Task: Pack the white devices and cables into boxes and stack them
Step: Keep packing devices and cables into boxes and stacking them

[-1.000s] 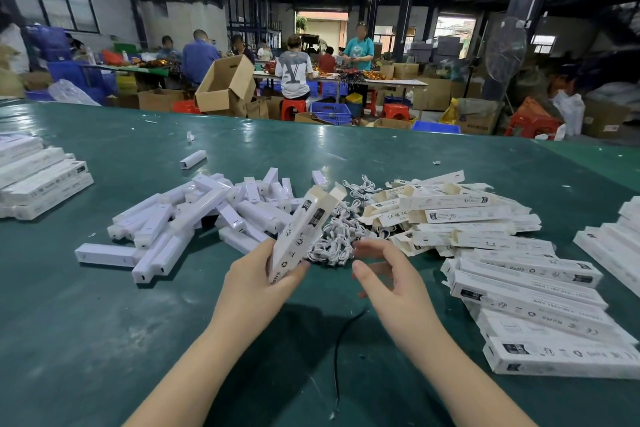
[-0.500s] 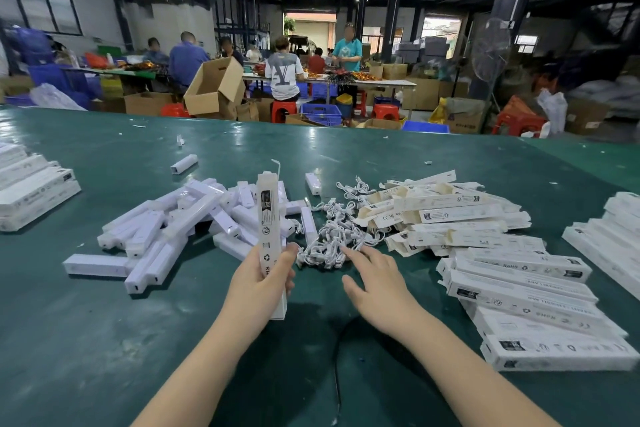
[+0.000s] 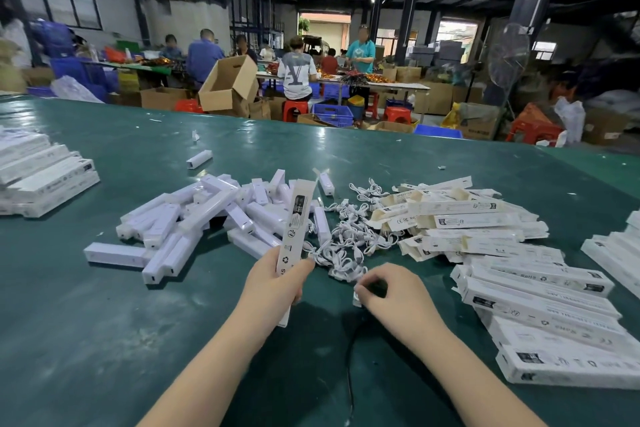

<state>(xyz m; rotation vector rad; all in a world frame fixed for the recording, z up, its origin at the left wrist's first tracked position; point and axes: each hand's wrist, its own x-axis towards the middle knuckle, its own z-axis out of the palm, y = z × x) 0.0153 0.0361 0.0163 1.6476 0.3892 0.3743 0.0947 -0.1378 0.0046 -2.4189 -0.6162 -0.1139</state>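
Head view: left hand [image 3: 273, 282] grips an upright open-topped box [image 3: 294, 229], right hand [image 3: 388, 291] pinches a cable [image 3: 356, 295].

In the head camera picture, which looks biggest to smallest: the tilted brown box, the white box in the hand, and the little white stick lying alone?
1. Brown box, though farthest away.
2. White box held by the left hand; nearness helps it.
3. Lone white stick.

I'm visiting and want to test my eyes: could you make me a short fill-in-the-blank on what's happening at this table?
1. The left hand holds a long white ____.
2. The right hand pinches a cable from the pile of ____ cables.
3. The table top is ____ in colour.

Missing words: box; white; green
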